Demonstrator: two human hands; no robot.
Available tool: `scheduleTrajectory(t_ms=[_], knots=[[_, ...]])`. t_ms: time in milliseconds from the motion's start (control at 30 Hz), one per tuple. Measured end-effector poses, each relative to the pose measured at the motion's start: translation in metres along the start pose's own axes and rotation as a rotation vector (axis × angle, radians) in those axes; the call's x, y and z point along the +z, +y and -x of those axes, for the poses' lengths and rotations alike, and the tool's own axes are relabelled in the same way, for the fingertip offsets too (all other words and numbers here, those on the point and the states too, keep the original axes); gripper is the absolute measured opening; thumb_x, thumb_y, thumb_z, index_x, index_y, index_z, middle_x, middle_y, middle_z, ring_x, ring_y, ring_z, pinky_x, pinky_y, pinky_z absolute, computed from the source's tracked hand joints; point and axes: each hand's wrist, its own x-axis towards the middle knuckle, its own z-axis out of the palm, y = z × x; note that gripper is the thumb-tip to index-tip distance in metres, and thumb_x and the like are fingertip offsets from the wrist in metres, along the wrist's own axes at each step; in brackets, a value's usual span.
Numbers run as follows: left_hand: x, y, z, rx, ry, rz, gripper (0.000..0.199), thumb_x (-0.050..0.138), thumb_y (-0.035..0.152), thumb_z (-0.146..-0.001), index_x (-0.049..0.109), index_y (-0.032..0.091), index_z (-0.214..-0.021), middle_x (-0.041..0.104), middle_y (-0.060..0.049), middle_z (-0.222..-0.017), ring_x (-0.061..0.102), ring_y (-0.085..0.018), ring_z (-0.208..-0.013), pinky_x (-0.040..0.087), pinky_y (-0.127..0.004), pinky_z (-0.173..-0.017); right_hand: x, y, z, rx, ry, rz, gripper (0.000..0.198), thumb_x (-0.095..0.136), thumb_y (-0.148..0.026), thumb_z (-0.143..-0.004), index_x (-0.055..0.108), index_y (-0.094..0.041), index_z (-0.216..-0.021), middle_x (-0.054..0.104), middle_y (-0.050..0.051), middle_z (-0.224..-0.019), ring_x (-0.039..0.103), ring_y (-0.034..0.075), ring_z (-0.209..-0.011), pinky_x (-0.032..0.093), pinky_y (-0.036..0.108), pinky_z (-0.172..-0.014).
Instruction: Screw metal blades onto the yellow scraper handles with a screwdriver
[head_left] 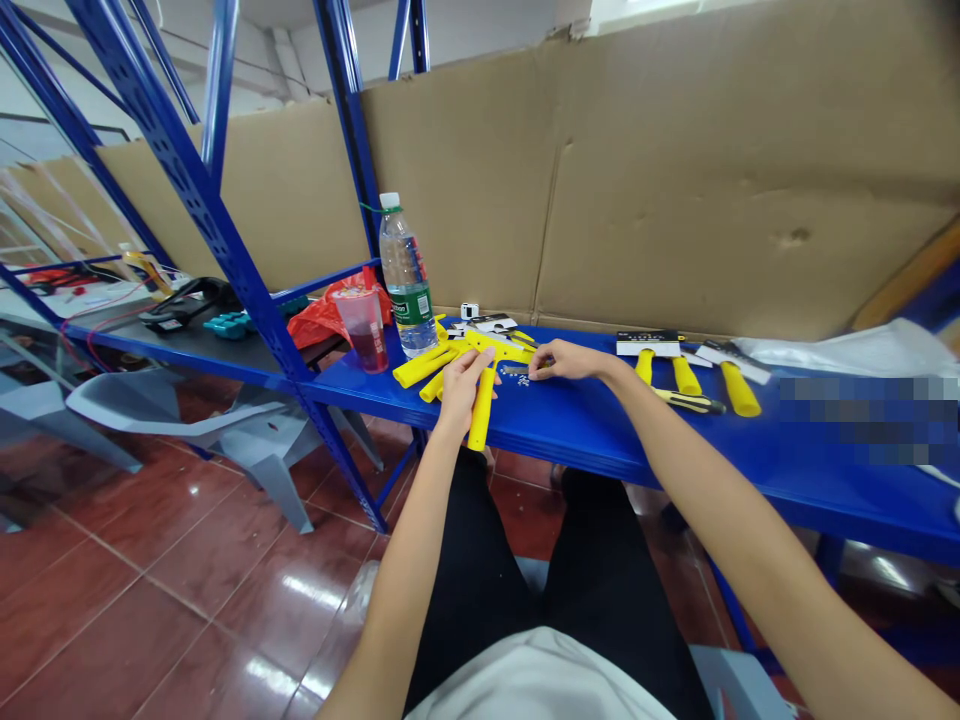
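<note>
My left hand [459, 388] is closed around a yellow T-shaped scraper [481, 412], its round handle pointing toward me and its wide head [504, 348] lying toward the back. Just right of it, my right hand [559, 360] has its fingertips pinched together low over the blue table; what they hold, if anything, is too small to make out. Beside those fingertips lie small shiny metal pieces [519, 377], perhaps screws. Several more yellow handles [421, 366] lie in a pile by my left hand. Behind the scraper head is a yellow-and-black tool [523, 339], partly hidden.
On the blue table [577, 425], a water bottle [405, 285] and a red-tinted cup [364, 335] stand at left, near a red plastic bag [315, 318]. Several yellow-handled scrapers [686, 376] and a yellow-black cutter [688, 402] lie at right. Cardboard [660, 180] walls the back; a blue post [217, 210] rises left.
</note>
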Motion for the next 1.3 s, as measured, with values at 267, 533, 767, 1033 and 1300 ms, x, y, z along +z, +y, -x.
scheduleTrajectory(t_ms=[267,533,767,1033,1300], knots=[[0.0,0.0,0.001,0.004,-0.002,-0.014,0.045,0.092,0.055,-0.08,0.071,0.018,-0.093,0.064,0.001,-0.068,0.062,-0.013,-0.057,0.051,-0.022,-0.048,-0.002,0.005,-0.001,0.003,0.003,0.072,0.045,0.085,-0.063,-0.075,0.088,-0.021,-0.09,0.085,0.011,-0.101,0.072,0.03,-0.096,0.051,0.039,-0.086],[0.0,-0.001,0.0,-0.001,0.002,-0.033,0.042,0.09,0.053,-0.084,0.073,0.017,-0.095,0.065,0.0,-0.067,0.063,-0.014,-0.059,0.052,-0.021,-0.048,-0.002,0.012,-0.003,0.018,0.124,0.049,0.039,0.084,-0.059,-0.077,0.082,-0.02,-0.076,0.08,0.008,-0.082,0.067,0.025,-0.077,0.048,0.037,-0.074],[0.001,-0.001,0.0,-0.01,0.024,-0.082,0.041,0.089,0.053,-0.085,0.074,0.017,-0.097,0.068,-0.001,-0.067,0.064,-0.014,-0.058,0.053,-0.021,-0.05,-0.008,0.002,-0.002,-0.049,0.625,-0.072,0.038,0.06,-0.058,-0.102,0.069,-0.022,-0.098,0.082,0.013,-0.101,0.07,0.025,-0.088,0.053,0.039,-0.081],[0.003,-0.002,-0.002,-0.051,0.014,-0.102,0.04,0.087,0.053,-0.085,0.069,0.018,-0.086,0.068,-0.002,-0.062,0.058,-0.011,-0.048,0.047,-0.02,-0.044,-0.009,-0.026,0.001,-0.262,0.993,-0.336,0.028,0.083,-0.05,-0.087,0.079,-0.024,-0.095,0.083,0.007,-0.094,0.077,0.024,-0.088,0.06,0.042,-0.086],[0.003,-0.003,-0.003,-0.09,-0.057,-0.209,0.041,0.086,0.054,-0.087,0.069,0.017,-0.087,0.07,-0.003,-0.064,0.057,-0.011,-0.045,0.044,-0.021,-0.043,0.013,-0.063,0.001,-0.265,0.622,-0.546,0.042,0.097,-0.061,-0.075,0.084,-0.025,-0.093,0.085,0.006,-0.096,0.077,0.026,-0.092,0.062,0.044,-0.092]])
